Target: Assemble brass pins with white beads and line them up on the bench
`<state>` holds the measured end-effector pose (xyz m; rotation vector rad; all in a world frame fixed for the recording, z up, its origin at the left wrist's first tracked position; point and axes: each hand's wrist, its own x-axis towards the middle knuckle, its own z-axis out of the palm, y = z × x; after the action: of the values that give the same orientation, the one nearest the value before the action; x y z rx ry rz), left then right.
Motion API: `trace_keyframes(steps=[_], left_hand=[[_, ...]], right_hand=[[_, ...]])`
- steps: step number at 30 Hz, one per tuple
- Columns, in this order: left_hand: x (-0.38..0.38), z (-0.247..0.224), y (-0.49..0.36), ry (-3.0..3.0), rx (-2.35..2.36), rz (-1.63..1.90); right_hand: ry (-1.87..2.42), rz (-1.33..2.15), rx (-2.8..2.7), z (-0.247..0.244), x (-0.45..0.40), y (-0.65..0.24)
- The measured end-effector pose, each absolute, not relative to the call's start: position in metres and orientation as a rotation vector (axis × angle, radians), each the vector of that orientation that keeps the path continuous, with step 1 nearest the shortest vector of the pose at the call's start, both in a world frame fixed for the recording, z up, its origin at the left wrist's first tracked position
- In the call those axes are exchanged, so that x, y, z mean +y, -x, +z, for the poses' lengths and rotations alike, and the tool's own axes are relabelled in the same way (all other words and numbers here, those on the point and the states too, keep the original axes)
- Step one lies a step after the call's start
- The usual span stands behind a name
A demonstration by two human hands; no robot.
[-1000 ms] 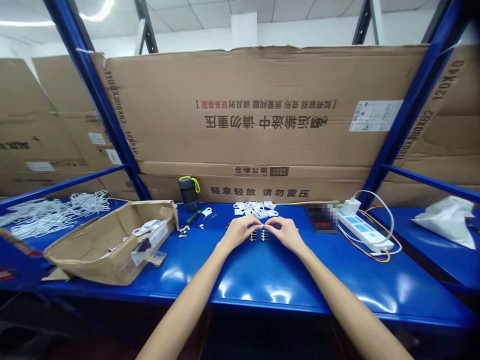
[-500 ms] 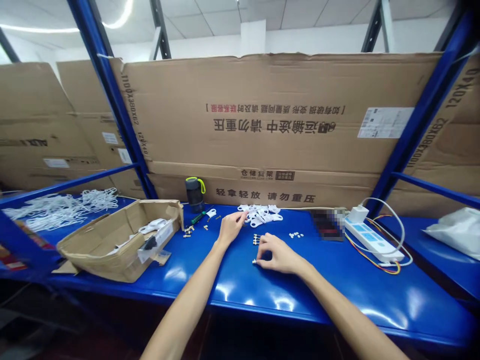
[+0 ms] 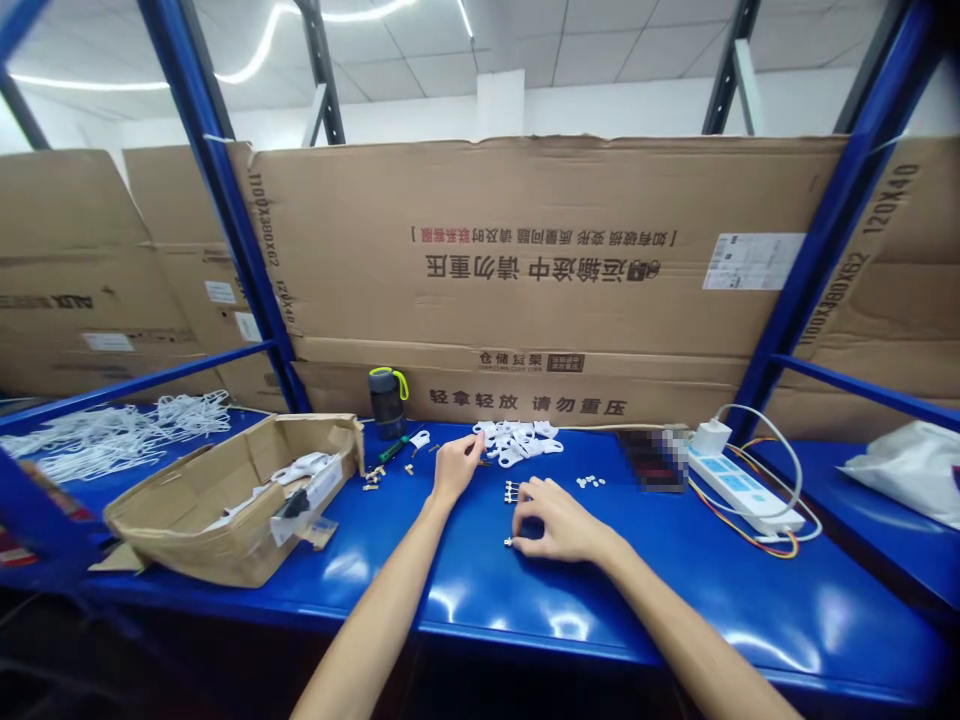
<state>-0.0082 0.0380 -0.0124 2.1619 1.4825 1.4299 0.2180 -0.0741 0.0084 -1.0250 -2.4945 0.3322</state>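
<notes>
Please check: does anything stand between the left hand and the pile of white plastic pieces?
Nothing visible stands in the way. The left hand is at the near edge of the pile of white plastic pieces, with its fingertips right beside them. I cannot tell whether they touch.

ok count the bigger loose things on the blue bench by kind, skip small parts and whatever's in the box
open cardboard box: 1
drink bottle: 1
green-handled screwdriver: 1
pixelated, unreadable item: 1
white power strip: 1
white plug-in charger: 1
total: 6
</notes>
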Motion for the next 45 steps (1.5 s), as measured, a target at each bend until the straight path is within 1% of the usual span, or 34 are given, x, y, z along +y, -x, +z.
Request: trace_keyframes(steps=[4,9,12,18,21,24,29,35,45], left_hand=[[0.044,-0.017,0.014,-2.314,1.507,1.391],[0.048,-0.018,0.024,-2.519,1.394,1.264],[0.049,-0.016,0.033,-2.537,1.352,1.219],[0.054,-0.016,0.054,-2.588,1.237,1.030],[0.056,-0.017,0.056,-2.597,1.240,0.911],[0.057,-0.019,0.054,-2.596,1.228,0.878],[0.059,-0.018,0.049,-2.567,1.211,0.878],[0.062,-0.017,0.047,-2.576,1.232,0.857],[0.062,-0.015,0.047,-2.476,1.294,0.859]], right_hand=[[1.117,0.193,-2.316,0.009,-0.056,-0.235],[1.526,-0.071,-1.934,0.006,-0.029,-0.278],[1.713,-0.136,-1.868,0.000,-0.019,-0.301],[1.848,-0.067,-2.058,-0.008,-0.013,-0.312],[1.868,-0.071,-2.089,-0.003,-0.018,-0.310],[1.877,-0.072,-2.085,0.005,-0.025,-0.309],[1.872,0.047,-2.183,0.010,-0.029,-0.312],[1.857,0.166,-2.134,0.006,-0.026,-0.318],[1.899,0.055,-2.161,0.009,-0.029,-0.312]])
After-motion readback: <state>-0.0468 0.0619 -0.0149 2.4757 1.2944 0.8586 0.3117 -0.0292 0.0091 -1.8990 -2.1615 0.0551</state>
